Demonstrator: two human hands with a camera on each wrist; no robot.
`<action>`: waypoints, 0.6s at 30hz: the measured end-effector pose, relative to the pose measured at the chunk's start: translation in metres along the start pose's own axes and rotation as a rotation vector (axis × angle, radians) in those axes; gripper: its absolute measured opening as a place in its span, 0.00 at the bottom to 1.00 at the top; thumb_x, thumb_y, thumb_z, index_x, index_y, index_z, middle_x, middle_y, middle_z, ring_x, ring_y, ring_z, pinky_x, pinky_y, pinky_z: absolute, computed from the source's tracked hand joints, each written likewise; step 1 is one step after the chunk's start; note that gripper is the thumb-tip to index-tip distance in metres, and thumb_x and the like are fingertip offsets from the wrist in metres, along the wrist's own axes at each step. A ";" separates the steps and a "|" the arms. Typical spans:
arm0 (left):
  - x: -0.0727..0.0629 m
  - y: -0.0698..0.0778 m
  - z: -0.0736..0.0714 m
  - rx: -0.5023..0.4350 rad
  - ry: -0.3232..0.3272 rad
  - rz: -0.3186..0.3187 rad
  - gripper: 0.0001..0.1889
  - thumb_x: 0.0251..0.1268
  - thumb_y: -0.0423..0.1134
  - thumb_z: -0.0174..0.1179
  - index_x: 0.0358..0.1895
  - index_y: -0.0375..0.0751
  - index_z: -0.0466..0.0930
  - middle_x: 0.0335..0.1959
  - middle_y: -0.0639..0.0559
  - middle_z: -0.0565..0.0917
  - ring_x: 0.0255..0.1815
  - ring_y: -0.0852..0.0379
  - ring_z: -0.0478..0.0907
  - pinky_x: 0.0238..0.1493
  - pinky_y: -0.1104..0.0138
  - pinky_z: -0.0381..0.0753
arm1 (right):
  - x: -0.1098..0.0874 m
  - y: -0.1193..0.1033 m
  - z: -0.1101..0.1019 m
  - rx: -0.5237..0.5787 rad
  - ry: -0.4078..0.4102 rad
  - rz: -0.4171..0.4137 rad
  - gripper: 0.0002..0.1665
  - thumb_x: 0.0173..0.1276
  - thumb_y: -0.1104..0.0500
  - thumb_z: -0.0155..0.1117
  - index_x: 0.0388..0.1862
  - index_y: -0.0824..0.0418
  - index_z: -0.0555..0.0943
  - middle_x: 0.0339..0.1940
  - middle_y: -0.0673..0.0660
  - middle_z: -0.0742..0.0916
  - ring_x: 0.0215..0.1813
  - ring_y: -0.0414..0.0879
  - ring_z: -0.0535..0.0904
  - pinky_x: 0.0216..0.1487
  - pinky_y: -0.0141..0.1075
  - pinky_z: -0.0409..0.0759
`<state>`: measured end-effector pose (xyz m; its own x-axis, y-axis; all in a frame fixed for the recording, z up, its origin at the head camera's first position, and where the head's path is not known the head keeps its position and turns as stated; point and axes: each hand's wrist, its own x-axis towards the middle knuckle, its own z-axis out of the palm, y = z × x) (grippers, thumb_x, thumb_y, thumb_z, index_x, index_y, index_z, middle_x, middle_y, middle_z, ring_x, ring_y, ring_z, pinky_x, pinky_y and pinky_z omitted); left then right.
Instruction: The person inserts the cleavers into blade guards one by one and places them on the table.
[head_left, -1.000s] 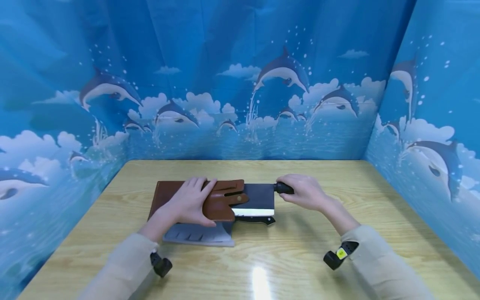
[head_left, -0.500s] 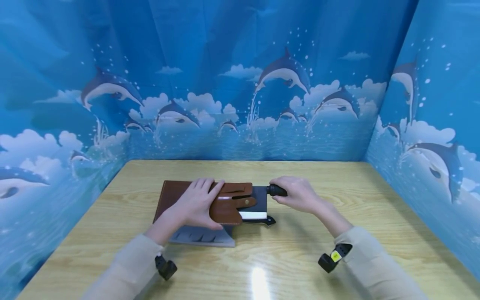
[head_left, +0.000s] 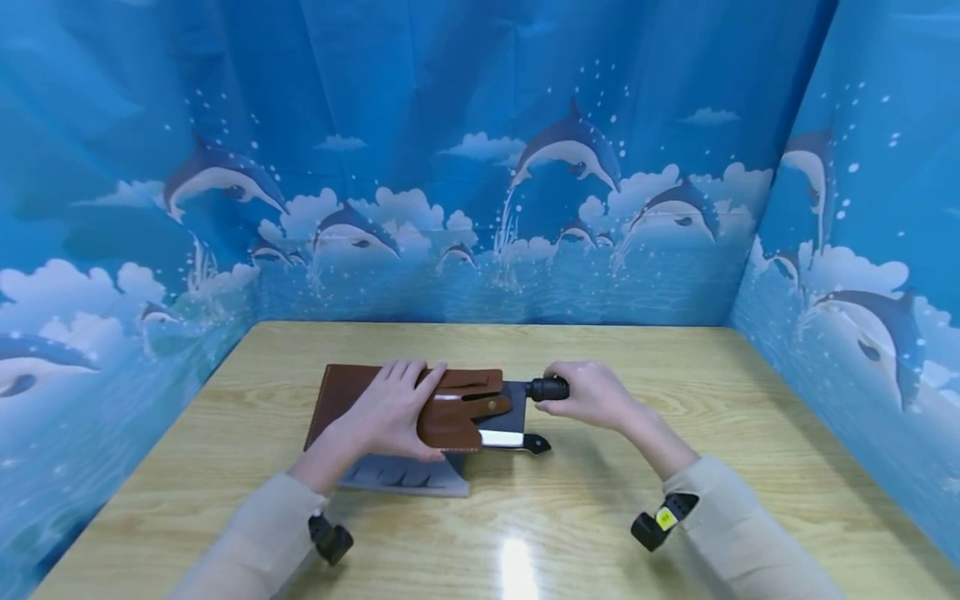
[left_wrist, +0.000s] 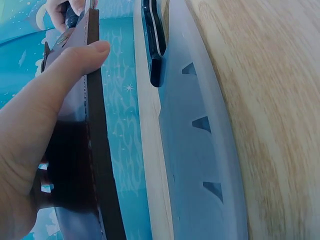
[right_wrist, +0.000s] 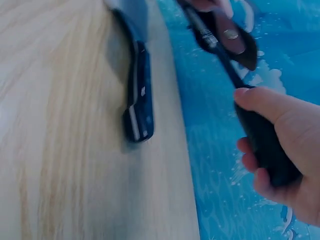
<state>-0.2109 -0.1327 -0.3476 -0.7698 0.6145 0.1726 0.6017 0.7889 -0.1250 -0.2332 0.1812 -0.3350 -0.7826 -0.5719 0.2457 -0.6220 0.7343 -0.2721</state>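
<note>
My left hand [head_left: 393, 412] grips a brown leather sheath [head_left: 337, 392], thumb along its near edge and fingers over the top. Most of a cleaver blade [head_left: 515, 400] is hidden inside; a short dark strip with a bright edge shows at the sheath's right end, beside a snap strap [head_left: 491, 406]. The cleaver's black handle [right_wrist: 265, 145] is held in my right hand [head_left: 592, 398]. A second knife lies on the table below, partly behind the sheath, with a black riveted handle [right_wrist: 140, 100] and a broad grey blade [left_wrist: 185, 140] with dark notch-like marks.
The wooden table [head_left: 570, 517] carries the second knife at its middle left. Blue dolphin-print curtains [head_left: 420, 167] stand along the back and both sides. A small black wrist camera [head_left: 330, 540] hangs under each sleeve.
The cleaver has slid left, deeper into the sheath, so less blade shows. My right hand has moved left with the handle; my left hand and the sheath have shifted slightly right.
</note>
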 end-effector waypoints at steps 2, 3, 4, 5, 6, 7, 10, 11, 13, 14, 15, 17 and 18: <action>-0.002 -0.002 0.001 0.000 0.002 -0.003 0.64 0.32 0.78 0.57 0.73 0.41 0.48 0.62 0.35 0.63 0.62 0.39 0.61 0.61 0.46 0.60 | -0.001 0.000 -0.002 0.117 -0.053 0.043 0.19 0.57 0.53 0.69 0.45 0.60 0.79 0.33 0.51 0.83 0.29 0.39 0.75 0.28 0.34 0.73; -0.003 -0.003 0.001 0.000 0.005 -0.005 0.65 0.31 0.78 0.57 0.73 0.41 0.49 0.63 0.35 0.63 0.62 0.39 0.61 0.61 0.46 0.60 | -0.002 0.000 -0.003 0.179 -0.076 0.060 0.19 0.59 0.54 0.68 0.47 0.61 0.79 0.35 0.52 0.83 0.30 0.40 0.75 0.30 0.34 0.73; -0.004 -0.003 0.001 -0.003 0.010 -0.008 0.65 0.31 0.78 0.58 0.73 0.41 0.49 0.63 0.35 0.63 0.62 0.39 0.61 0.61 0.46 0.60 | -0.002 -0.001 -0.005 0.244 -0.094 0.082 0.20 0.60 0.55 0.66 0.49 0.61 0.78 0.37 0.54 0.83 0.32 0.42 0.75 0.30 0.35 0.74; -0.005 -0.004 0.002 -0.002 0.018 -0.010 0.65 0.31 0.78 0.58 0.73 0.41 0.49 0.62 0.35 0.63 0.62 0.39 0.61 0.61 0.46 0.60 | -0.003 -0.001 -0.007 0.302 -0.109 0.104 0.20 0.61 0.56 0.65 0.51 0.62 0.77 0.39 0.55 0.82 0.32 0.43 0.76 0.30 0.37 0.74; -0.006 -0.005 0.002 -0.004 0.028 -0.010 0.65 0.30 0.78 0.58 0.73 0.41 0.49 0.62 0.35 0.64 0.62 0.39 0.62 0.61 0.46 0.60 | -0.004 -0.001 -0.009 0.354 -0.119 0.123 0.21 0.62 0.57 0.64 0.53 0.62 0.76 0.40 0.57 0.82 0.32 0.45 0.76 0.30 0.38 0.75; -0.007 -0.006 0.001 -0.006 0.037 -0.008 0.65 0.30 0.78 0.59 0.73 0.41 0.49 0.62 0.35 0.64 0.62 0.39 0.62 0.61 0.46 0.61 | -0.004 -0.001 -0.011 0.395 -0.126 0.139 0.22 0.63 0.58 0.63 0.55 0.62 0.76 0.41 0.58 0.81 0.32 0.46 0.76 0.29 0.38 0.75; -0.006 -0.006 0.000 0.000 0.067 0.010 0.65 0.30 0.78 0.58 0.73 0.41 0.50 0.61 0.36 0.64 0.61 0.40 0.62 0.60 0.46 0.62 | -0.006 -0.002 -0.013 0.456 -0.125 0.160 0.23 0.64 0.57 0.62 0.57 0.62 0.74 0.42 0.60 0.81 0.31 0.50 0.76 0.27 0.39 0.76; -0.005 -0.006 -0.001 0.002 0.075 0.018 0.65 0.30 0.78 0.58 0.73 0.41 0.50 0.61 0.36 0.64 0.60 0.40 0.63 0.60 0.46 0.62 | -0.006 -0.002 -0.014 0.469 -0.124 0.158 0.24 0.64 0.56 0.62 0.58 0.62 0.74 0.42 0.61 0.81 0.31 0.51 0.77 0.26 0.40 0.76; -0.004 -0.005 -0.002 0.005 0.086 0.029 0.65 0.30 0.78 0.58 0.72 0.41 0.50 0.61 0.36 0.64 0.60 0.40 0.63 0.60 0.46 0.62 | -0.006 -0.004 -0.014 0.485 -0.119 0.155 0.24 0.64 0.56 0.62 0.58 0.63 0.74 0.42 0.61 0.80 0.31 0.53 0.77 0.26 0.40 0.77; -0.003 -0.004 -0.002 0.009 0.090 0.033 0.65 0.30 0.79 0.58 0.72 0.41 0.51 0.61 0.36 0.65 0.60 0.40 0.63 0.59 0.46 0.62 | -0.005 -0.004 -0.013 0.491 -0.117 0.154 0.24 0.64 0.56 0.62 0.58 0.62 0.74 0.43 0.61 0.80 0.31 0.53 0.77 0.26 0.40 0.77; -0.003 -0.003 -0.002 0.011 0.095 0.036 0.65 0.30 0.79 0.58 0.72 0.41 0.51 0.61 0.36 0.65 0.60 0.40 0.63 0.59 0.46 0.62 | -0.005 -0.005 -0.013 0.496 -0.114 0.153 0.24 0.64 0.56 0.62 0.58 0.62 0.74 0.43 0.62 0.80 0.31 0.53 0.77 0.26 0.40 0.77; -0.002 -0.001 -0.003 0.012 0.099 0.043 0.65 0.29 0.79 0.58 0.72 0.41 0.51 0.61 0.36 0.65 0.60 0.40 0.63 0.59 0.47 0.63 | -0.004 -0.007 -0.012 0.503 -0.113 0.153 0.24 0.65 0.55 0.62 0.58 0.62 0.74 0.43 0.61 0.80 0.30 0.51 0.77 0.26 0.40 0.77; -0.001 0.000 -0.003 0.012 0.100 0.047 0.65 0.29 0.79 0.58 0.72 0.41 0.51 0.61 0.37 0.65 0.60 0.40 0.63 0.59 0.47 0.63 | -0.003 -0.008 -0.011 0.504 -0.113 0.153 0.24 0.65 0.55 0.62 0.58 0.62 0.74 0.43 0.61 0.80 0.30 0.49 0.76 0.26 0.40 0.77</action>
<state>-0.2097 -0.1337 -0.3450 -0.7151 0.6476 0.2630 0.6338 0.7594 -0.1468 -0.2256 0.1807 -0.3232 -0.8455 -0.5289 0.0740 -0.4140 0.5616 -0.7164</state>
